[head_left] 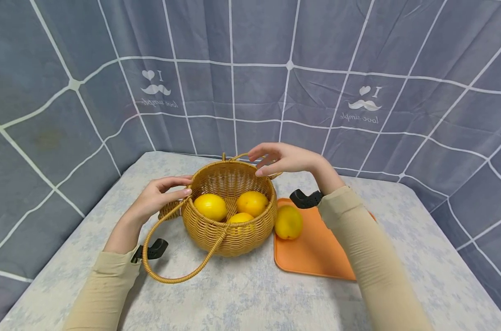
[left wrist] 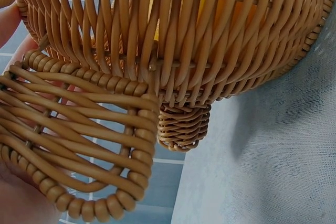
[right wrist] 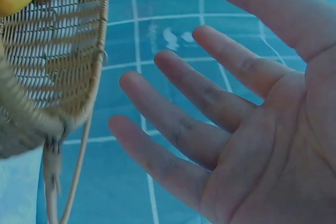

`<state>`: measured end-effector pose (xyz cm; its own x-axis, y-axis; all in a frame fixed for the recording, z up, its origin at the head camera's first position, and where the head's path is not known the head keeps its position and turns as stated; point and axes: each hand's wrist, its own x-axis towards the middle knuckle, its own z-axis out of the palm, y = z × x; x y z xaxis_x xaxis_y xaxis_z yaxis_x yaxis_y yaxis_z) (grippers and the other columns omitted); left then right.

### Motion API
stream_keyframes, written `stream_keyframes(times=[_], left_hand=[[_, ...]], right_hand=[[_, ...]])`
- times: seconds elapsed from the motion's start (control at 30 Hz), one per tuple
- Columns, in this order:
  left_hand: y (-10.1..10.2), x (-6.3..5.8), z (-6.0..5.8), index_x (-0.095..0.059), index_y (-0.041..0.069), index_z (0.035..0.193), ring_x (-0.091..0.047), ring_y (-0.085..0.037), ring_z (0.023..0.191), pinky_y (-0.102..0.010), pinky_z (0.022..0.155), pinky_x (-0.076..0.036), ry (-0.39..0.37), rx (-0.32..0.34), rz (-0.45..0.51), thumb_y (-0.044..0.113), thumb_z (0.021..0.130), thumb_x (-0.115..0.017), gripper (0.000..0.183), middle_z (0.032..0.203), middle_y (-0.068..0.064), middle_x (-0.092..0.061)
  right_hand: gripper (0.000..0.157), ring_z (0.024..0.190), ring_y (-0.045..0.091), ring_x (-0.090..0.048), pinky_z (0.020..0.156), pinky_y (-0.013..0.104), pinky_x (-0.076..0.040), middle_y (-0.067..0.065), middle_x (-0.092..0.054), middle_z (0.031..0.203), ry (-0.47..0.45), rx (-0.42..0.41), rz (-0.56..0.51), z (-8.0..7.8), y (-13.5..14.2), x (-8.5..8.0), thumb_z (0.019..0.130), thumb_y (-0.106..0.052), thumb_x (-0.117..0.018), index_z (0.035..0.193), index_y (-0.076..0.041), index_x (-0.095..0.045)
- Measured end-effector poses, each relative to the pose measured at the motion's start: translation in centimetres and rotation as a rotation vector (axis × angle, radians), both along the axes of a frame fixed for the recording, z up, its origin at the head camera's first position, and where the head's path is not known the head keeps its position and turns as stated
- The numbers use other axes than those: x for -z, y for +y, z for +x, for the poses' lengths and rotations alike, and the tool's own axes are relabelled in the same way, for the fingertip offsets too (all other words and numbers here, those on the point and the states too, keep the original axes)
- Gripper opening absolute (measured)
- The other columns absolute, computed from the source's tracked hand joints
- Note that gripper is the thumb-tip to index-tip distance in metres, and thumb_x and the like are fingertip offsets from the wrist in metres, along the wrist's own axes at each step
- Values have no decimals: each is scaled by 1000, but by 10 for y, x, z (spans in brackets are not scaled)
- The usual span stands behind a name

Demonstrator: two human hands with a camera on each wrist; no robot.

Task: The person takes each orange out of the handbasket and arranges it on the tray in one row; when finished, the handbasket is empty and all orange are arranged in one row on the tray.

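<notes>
A round wicker basket (head_left: 230,239) stands in the middle of the table with three yellow fruits inside, lemon-like in shape. One lemon (head_left: 210,207) lies at the left, another lemon (head_left: 252,203) at the right, and a third lemon (head_left: 240,218) is partly hidden by the front rim. My left hand (head_left: 157,197) grips the basket's left rim with thumb and fingers, beside a flat wicker flap (left wrist: 89,135). Over the back right rim hovers my right hand (head_left: 289,158), its fingers spread apart with nothing held, as the right wrist view shows.
An orange tray (head_left: 316,257) lies right of the basket, partly under my right sleeve. On its left edge sits another yellow fruit (head_left: 289,222), close to the basket. A looped handle (head_left: 176,280) hangs out over the front left. Behind the table hangs a grey checked curtain (head_left: 259,92).
</notes>
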<state>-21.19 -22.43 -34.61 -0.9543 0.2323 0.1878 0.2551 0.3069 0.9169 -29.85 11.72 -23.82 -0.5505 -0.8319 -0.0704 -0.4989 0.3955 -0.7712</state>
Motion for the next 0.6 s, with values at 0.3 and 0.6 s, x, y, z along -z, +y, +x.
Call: stream_keyframes(times=[0.3,0.6], left_hand=[[-1,0,0,-61,-1,120,-31,-30,134,-53,109,-20,-1,-1,11,21,89,-67,39,138,-15,-48],[0,0,-1,-62,1,121,-30,-30,135,-54,109,-20,-17,-1,14,22,89,-67,39,138,-13,-48]], right_hand=[[51,113,24,-56,92,32,-47,11,-50,133,11,-95,159,-13,-53,-6,84,-11,-68,132,-7,-51],[51,113,23,-55,94,29,-45,12,-51,132,11,-162,279,-21,-83,12,82,-10,-71,130,-7,-53]])
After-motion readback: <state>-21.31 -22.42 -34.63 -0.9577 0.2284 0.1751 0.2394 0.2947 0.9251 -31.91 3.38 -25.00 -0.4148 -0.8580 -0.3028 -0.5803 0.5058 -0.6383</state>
